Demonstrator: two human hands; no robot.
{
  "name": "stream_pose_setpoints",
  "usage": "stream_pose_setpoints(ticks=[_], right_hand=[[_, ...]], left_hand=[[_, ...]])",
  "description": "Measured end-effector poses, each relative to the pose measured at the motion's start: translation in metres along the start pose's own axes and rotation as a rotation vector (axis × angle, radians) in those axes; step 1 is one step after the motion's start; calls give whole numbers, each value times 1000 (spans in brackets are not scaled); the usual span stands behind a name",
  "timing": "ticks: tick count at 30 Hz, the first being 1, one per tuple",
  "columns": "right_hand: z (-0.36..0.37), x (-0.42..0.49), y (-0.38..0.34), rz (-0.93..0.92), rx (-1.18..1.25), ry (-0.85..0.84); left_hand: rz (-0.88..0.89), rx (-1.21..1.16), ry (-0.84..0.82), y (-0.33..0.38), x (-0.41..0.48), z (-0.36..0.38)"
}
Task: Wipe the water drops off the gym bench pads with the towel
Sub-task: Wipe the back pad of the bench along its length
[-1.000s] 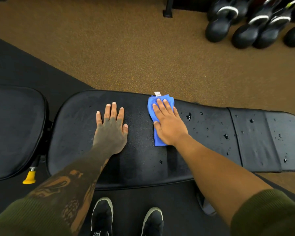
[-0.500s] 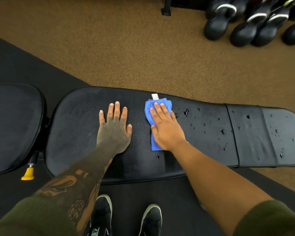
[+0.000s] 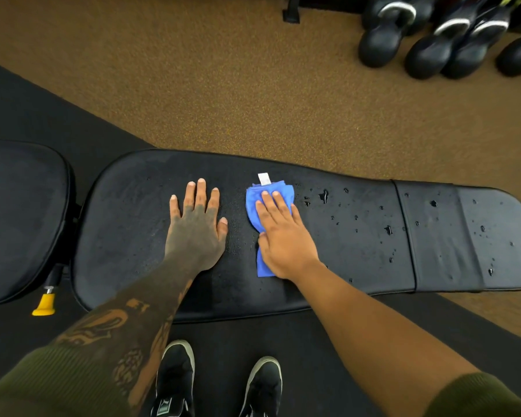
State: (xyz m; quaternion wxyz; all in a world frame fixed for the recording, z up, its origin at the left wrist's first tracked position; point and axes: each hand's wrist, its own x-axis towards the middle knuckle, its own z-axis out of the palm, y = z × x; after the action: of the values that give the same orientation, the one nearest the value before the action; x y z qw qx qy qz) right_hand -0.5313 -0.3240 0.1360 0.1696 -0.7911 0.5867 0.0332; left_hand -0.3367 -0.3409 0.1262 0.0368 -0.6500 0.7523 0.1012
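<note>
A long black bench pad (image 3: 127,224) stretches across the middle of the head view. Water drops (image 3: 324,195) dot its right half, out to the right end (image 3: 481,228). My right hand (image 3: 283,236) lies flat on a blue towel (image 3: 254,203) with a white tag, pressing it onto the pad just left of the drops. To the left of the towel my left hand (image 3: 194,227) rests palm down on the pad, fingers spread, holding nothing. A second black pad (image 3: 18,218) sits at the far left.
Several black kettlebells (image 3: 442,37) stand on the brown floor at the back right. A yellow adjustment knob (image 3: 44,305) pokes out between the two pads. My two black shoes (image 3: 175,383) stand on the dark mat in front of the bench.
My right hand has slid the towel a little to the left and toward me on the pad. My left hand stays flat in place.
</note>
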Motion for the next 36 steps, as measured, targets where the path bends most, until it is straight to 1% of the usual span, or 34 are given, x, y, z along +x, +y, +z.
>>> stream_pose_setpoints(ticks=[4, 8, 12, 16, 18, 20, 23, 25, 27, 32, 34, 36], right_hand=[[-2, 3, 10, 107, 31, 30], [0, 8, -10, 165, 10, 35], [7, -8, -22, 79, 3, 8], [11, -31, -11, -25, 39, 28], [10, -33, 0, -18, 69, 45], [7, -27, 3, 43, 70, 39], [4, -12, -3, 134, 50, 36], [4, -9, -12, 156, 24, 31], [7, -14, -20, 138, 5, 25], [20, -45, -25, -12, -45, 3], [19, -54, -11, -22, -50, -14], [16, -56, 3, 18, -57, -20]], left_hand=[[5, 9, -2, 1, 0, 1], [0, 14, -2, 1, 0, 1], [3, 0, 1, 1, 0, 0], [0, 0, 5, 0, 0, 0], [5, 0, 15, 0, -1, 0], [8, 4, 16, 0, -2, -1], [9, -6, 10, 5, -6, 0], [7, -12, -1, 8, -8, 2], [-1, -12, 2, 10, -8, 3], [-10, -17, 15, 12, -12, 2], [-5, -25, 25, 16, -17, 1], [-3, -28, 16, 18, -22, 1]])
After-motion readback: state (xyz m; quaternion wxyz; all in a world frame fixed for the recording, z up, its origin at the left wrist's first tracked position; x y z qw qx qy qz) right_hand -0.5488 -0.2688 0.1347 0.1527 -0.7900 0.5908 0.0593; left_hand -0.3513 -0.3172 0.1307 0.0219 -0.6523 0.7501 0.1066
